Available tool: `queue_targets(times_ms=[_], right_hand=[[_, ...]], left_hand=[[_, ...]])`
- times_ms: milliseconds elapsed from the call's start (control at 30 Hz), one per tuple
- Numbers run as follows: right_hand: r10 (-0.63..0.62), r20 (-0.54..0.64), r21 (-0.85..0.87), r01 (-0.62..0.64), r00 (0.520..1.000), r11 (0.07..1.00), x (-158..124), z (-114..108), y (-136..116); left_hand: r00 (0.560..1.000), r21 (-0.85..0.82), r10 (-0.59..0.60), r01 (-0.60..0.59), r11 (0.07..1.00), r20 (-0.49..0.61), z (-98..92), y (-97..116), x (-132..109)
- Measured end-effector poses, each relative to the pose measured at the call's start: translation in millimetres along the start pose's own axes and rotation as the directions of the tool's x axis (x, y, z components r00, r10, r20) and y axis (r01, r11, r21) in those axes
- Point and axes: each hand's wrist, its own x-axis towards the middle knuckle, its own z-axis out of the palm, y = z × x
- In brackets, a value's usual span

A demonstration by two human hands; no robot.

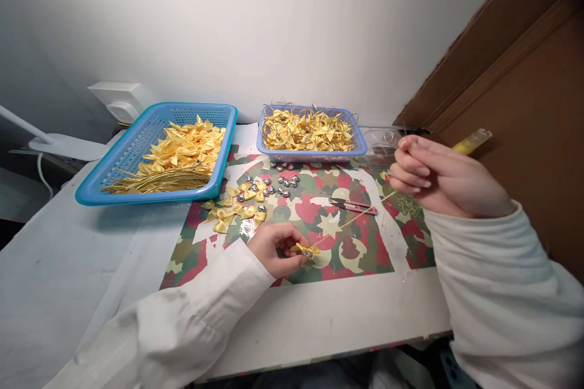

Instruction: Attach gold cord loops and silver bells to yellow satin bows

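Observation:
Between the thumb and fingers of my left hand [280, 249] is a yellow ribbon bow [306, 249] with a small silver bell on it. From the bow a thin gold cord [356, 217] runs up to the right, stretched nearly straight. My right hand [424, 173], raised over the right side of the table, is closed on the cord; its far end is hidden in the fingers. Thread snips [353, 205] with pink handles lie beneath the cord. Several loose yellow bows [222, 219] and silver bells [288, 182] lie beyond my left hand.
A blue basket [86, 194] on the left holds yellow bows and gold cords. A smaller purple-blue basket [310, 157] at the back holds bows with cord loops. Brown cardboard [515, 73] stands at the right, near a yellow tube [472, 142]. A camouflage-patterned sheet [365, 258] covers part of the table.

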Motion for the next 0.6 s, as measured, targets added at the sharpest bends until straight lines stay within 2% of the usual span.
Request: queue_targets(times_ms=[200, 367, 500, 600], right_hand=[[0.083, 0.022, -0.071, -0.081, 0.996, 0.994, 14.6, 5.3, -10.5], [0.135, 0.104, -0.179, -0.115, 0.985, 0.977, 18.4, 6.0, -11.2], [0.163, 0.038, -0.212, -0.152, 0.986, 0.966, 23.4, 2.5, -9.7], [0.199, 0.005, -0.223, -0.193, 0.980, 0.956, 27.9, -1.0, -7.8]], left_hand=[[1.000, -0.097, -0.009, 0.011, 0.995, 0.022, 2.4, 3.0, -4.7], [0.990, -0.310, -0.138, 0.134, 0.941, 0.008, 5.7, 11.6, -3.7], [0.988, -0.392, -0.142, 0.107, 0.914, -0.062, 5.0, 13.8, 0.2], [0.982, -0.448, -0.184, 0.144, 0.883, -0.048, 4.3, 13.7, 0.8]])
